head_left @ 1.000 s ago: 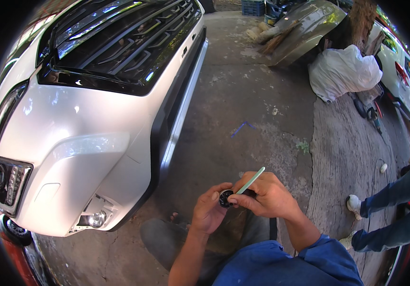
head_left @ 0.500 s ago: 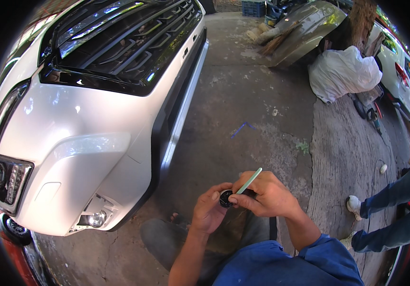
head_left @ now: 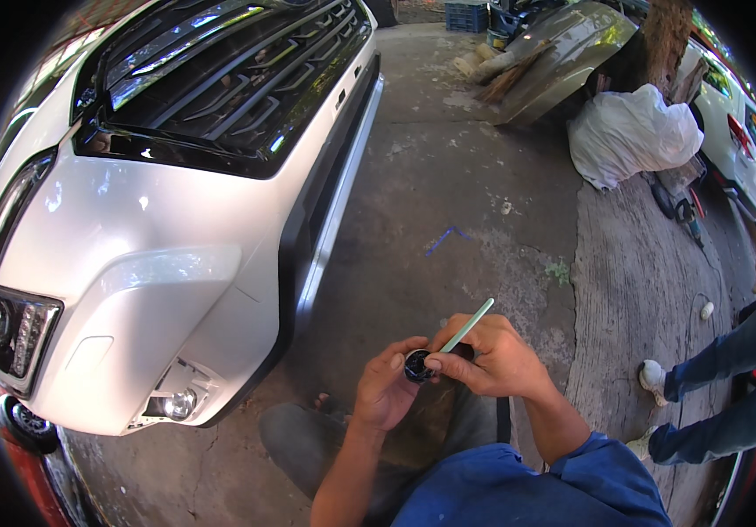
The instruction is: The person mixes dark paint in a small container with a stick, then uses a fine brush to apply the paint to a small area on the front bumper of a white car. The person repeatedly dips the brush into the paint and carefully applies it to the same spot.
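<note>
Grip at lower centre

One white car fills the left. At lower centre, the right hand and left hand: the first pinches one pale green stick, long axis slanting, free end toward upper right; the second grasps one round black part.

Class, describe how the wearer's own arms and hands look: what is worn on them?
The left hand and right hand are bare, without gloves, and no watch or bracelet shows. A short blue sleeve shows on the right side; the right forearm and left forearm are uncovered as far as they show.
</note>
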{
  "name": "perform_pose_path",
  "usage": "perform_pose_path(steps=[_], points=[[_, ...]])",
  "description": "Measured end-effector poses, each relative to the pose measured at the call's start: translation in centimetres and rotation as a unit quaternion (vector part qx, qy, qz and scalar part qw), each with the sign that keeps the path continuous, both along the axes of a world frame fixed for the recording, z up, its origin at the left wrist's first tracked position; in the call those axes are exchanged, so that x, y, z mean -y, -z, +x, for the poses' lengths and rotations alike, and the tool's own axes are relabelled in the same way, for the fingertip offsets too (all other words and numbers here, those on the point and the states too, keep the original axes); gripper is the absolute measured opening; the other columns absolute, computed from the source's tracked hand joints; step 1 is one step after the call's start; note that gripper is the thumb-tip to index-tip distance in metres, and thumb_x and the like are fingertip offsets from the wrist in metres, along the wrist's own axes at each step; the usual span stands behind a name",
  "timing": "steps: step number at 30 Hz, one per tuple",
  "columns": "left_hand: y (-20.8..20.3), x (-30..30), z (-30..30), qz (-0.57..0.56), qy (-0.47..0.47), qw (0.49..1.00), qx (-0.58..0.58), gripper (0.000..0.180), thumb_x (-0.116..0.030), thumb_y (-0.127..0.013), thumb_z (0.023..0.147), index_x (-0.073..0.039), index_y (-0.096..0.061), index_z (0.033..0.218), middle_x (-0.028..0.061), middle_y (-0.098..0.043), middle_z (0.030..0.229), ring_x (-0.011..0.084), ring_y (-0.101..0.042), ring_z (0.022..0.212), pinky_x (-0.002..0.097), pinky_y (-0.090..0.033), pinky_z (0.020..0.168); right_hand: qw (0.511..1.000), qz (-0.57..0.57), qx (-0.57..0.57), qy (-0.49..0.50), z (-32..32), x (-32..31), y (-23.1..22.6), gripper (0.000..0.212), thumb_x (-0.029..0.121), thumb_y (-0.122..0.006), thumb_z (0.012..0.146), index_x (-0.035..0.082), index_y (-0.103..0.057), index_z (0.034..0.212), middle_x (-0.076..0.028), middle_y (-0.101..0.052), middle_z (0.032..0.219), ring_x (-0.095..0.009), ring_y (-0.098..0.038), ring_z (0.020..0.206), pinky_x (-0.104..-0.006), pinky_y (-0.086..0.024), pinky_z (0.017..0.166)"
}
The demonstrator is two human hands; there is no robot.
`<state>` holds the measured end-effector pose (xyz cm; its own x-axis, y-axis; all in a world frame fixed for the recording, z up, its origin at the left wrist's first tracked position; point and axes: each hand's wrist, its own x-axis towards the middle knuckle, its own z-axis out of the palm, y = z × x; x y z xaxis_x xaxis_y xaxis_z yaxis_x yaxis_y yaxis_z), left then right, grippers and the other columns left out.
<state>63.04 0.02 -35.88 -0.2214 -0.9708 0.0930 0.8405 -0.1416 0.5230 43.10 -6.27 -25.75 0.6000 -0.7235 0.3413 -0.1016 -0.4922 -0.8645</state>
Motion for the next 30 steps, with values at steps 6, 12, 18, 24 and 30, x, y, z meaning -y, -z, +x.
perform_pose_path(steps=[6,12,18,24,30], points=[[0.0,0.1,0.0,-0.006,0.002,1.000,-0.014,0.045,-0.024,-0.059,0.110,0.007,-0.057,0.144,0.0197,-0.074,0.122,0.0287,-0.074,0.109,0.0414,-0.060,0.098,0.998,-0.001,0.047,0.041,-0.1,-0.3,-0.1,0.016,0.015,-0.081,0.097,0.001,-0.074,0.095,-0.009,-0.074,0.081,-0.017,-0.073,0.069,-0.0317,-0.053,0.059],[0.0,0.2,-0.1,-0.008,0.005,1.000,0.004,0.045,-0.027,-0.060,0.110,0.005,-0.058,0.143,0.0210,-0.072,0.119,0.0288,-0.072,0.107,0.0406,-0.058,0.096,0.988,0.015,0.108,0.111,0.0,-0.1,0.2,0.021,0.020,-0.082,0.098,0.001,-0.074,0.092,-0.005,-0.071,0.074,-0.010,-0.065,0.063,-0.0286,-0.047,0.056],[0.0,0.2,-0.1,-0.012,0.011,1.000,0.010,0.045,-0.030,-0.059,0.110,0.003,-0.060,0.140,0.0210,-0.071,0.116,0.0272,-0.070,0.106,0.0401,-0.058,0.095,0.983,0.010,0.090,0.162,0.2,0.2,0.9,0.025,0.024,-0.082,0.098,0.002,-0.073,0.091,-0.002,-0.067,0.070,-0.009,-0.057,0.060,-0.0283,-0.041,0.055],[-0.1,0.2,0.0,-0.004,0.004,1.000,0.018,0.046,-0.031,-0.059,0.110,0.003,-0.058,0.141,0.0211,-0.071,0.117,0.0277,-0.070,0.106,0.0403,-0.058,0.095,0.979,0.010,0.120,0.162,-0.2,0.1,1.6,0.019,0.018,-0.082,0.098,0.001,-0.074,0.093,-0.004,-0.070,0.076,-0.010,-0.060,0.067,-0.0283,-0.045,0.060],[-0.1,0.2,0.0,0.021,-0.002,1.000,0.015,0.048,-0.032,-0.059,0.111,0.003,-0.056,0.144,0.0215,-0.071,0.117,0.0279,-0.071,0.105,0.0404,-0.058,0.094,0.978,0.028,0.189,0.079,-0.5,-0.1,2.6,0.013,0.012,-0.080,0.098,0.001,-0.074,0.102,-0.005,-0.072,0.086,-0.009,-0.061,0.072,-0.0277,-0.045,0.062]])
